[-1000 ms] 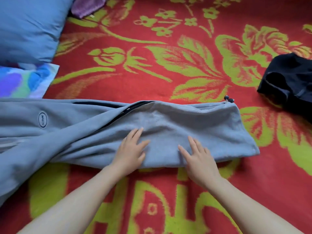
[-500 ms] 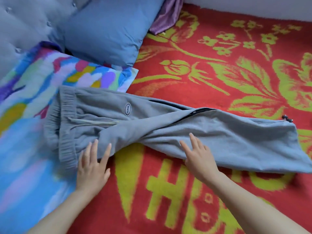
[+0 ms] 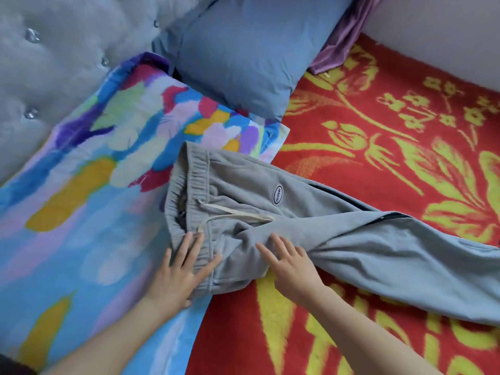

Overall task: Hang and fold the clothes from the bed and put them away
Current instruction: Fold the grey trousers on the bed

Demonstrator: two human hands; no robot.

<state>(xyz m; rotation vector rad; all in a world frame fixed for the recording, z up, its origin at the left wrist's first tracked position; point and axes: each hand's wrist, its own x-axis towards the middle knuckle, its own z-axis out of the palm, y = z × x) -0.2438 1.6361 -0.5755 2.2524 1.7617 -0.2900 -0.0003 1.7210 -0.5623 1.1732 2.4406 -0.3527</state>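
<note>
A: Grey trousers point(image 3: 311, 220) flat on the bed, stretched left to right over the red blanket point(image 3: 378, 147).

B: Waistband point(image 3: 189, 196) end up on the bright quilt point(image 3: 89, 190), legs running off past the right edge.

A: Left hand point(image 3: 178, 269) pressed flat on the near corner of that waistband. Straight, spread fingers, gripping nothing.

B: Right hand point(image 3: 292, 266) just beside it, palm down on the bunched cloth near the drawstring point(image 3: 235, 215). Straight fingers there too, curled round nothing.

A: Small gap between the two hands, both touching the trousers.

B: Cream drawstring lying loose across the front, with an oval badge point(image 3: 277, 195) just beyond it.

A: One leg lapped over the other, with a dark stripe point(image 3: 389, 217) showing along the seam between them.

B: Blue pillow point(image 3: 243, 50) behind, leaning on the grey tufted headboard point(image 3: 54, 50), lower corner resting on the quilt.

A: Purple cloth point(image 3: 343, 41) tucked between pillow and pale wall point(image 3: 446, 36).

B: Bare forearms reaching in from the bottom edge, one over the quilt, one over the blanket.
</note>
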